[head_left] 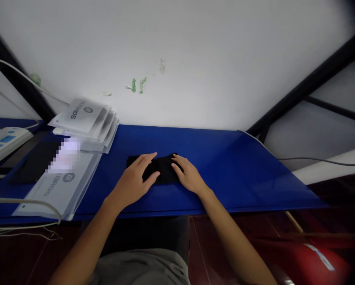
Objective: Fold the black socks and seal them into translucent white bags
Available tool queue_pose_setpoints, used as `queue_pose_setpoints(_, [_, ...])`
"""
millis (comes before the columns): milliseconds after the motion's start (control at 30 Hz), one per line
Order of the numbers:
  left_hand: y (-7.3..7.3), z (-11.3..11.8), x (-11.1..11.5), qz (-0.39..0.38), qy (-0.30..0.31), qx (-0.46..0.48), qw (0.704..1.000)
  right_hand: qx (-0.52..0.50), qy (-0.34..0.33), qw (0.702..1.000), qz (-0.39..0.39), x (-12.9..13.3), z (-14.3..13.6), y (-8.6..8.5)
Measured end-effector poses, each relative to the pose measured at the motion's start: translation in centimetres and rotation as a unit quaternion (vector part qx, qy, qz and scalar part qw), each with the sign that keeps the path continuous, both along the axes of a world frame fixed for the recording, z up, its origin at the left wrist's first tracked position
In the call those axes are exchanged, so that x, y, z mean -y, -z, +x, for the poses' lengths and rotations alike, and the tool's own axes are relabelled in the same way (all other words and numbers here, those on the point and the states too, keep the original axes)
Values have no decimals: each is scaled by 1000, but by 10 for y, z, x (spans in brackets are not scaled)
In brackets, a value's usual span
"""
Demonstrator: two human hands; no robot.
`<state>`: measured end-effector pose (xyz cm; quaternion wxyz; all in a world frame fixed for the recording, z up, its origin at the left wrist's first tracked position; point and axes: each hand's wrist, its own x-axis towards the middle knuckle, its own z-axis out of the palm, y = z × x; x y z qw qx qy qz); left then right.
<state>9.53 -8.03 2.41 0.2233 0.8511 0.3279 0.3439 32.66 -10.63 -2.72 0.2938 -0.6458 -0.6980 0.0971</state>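
Note:
A piece of black cloth (164, 170), folded into a low bundle, lies on the blue tabletop (221, 170) near its front edge. My left hand (137, 178) rests on the cloth's left part, thumb and fingers spread apart. On the right end of the cloth lies my right hand (190, 174), its thumb apart from the fingers. The middle of the cloth shows between the two hands. Neither hand is closed round it.
At the left are a stack of clear printed bags (86, 118), more such bags (58, 194) in front, a dark phone-like object (36, 162) and a white power strip (8, 142). Cables cross the left edge. A white wall (195, 71) stands behind the table.

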Motion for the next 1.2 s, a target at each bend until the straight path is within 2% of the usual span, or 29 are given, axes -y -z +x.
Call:
queue_pose_setpoints(100, [7,-9,-8,-6,-68,17,998,-2,1,1000,-1,0,0,0])
queue_pose_setpoints(200, [12,-17,-15,-33,-110,-45,992,-3,1,1000,-2,0,0,0])
queue_pose_setpoints(267, [14,-18,-15,-36,-84,-93,991,-2,1,1000,-1,0,0,-1])
queue_pose_setpoints(367, [18,-14,-11,10,-33,-138,990,0,-2,1000,0,0,0,-1])
queue_pose_setpoints(533, [23,-1,-7,58,-49,-147,986,3,-2,1000,-4,0,1,0])
queue_pose_setpoints(733, [25,6,-7,64,-55,-58,995,5,-2,1000,-3,1,0,0])
queue_pose_setpoints(933, [28,9,2,37,7,-152,988,5,-7,1000,-11,1,1,-2])
queue_pose_setpoints(1100, [18,14,0,36,-41,-139,989,1,-3,1000,-10,1,0,-1])
queue_pose_setpoints(1200, [17,17,-6,20,-73,-159,984,1,-5,1000,-8,1,0,-2])
